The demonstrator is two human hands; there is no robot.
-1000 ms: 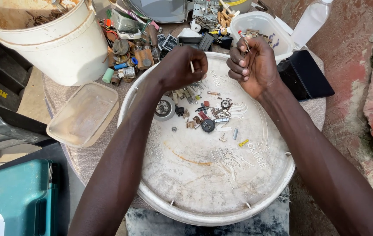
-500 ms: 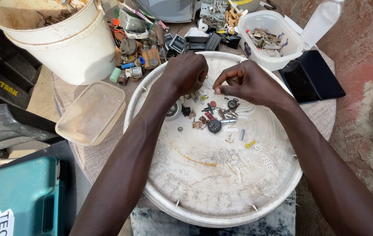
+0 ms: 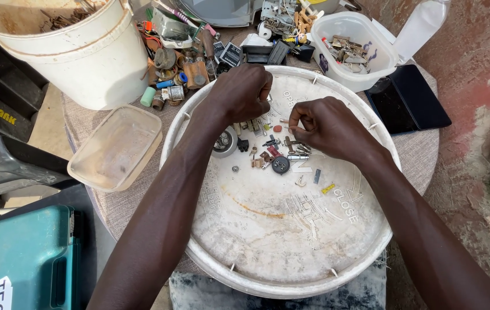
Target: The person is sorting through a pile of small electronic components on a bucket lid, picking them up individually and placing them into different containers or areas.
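A large round white lid (image 3: 279, 241) lies upside down on a cloth-covered table and serves as a tray. A scatter of small metal and plastic parts (image 3: 273, 152) sits in its upper half, including a black round piece (image 3: 280, 165) and a grey wheel-like piece (image 3: 222, 142). My left hand (image 3: 242, 92) hovers over the far edge of the scatter with its fingers curled; what they hold is hidden. My right hand (image 3: 328, 126) rests just right of the parts, thumb and fingers pinched on a small metal part (image 3: 284, 121).
A white bucket (image 3: 84, 57) stands at the back left, with a clear plastic tub (image 3: 113, 146) beside the lid. Electronic scraps (image 3: 199, 51) are heaped behind. A white container (image 3: 348, 51) of parts and a black tablet (image 3: 408, 97) are at right. A teal case (image 3: 21, 258) lies at lower left.
My right hand came down from near the white container to the scatter of parts and now pinches one. My left hand has stayed over the parts.
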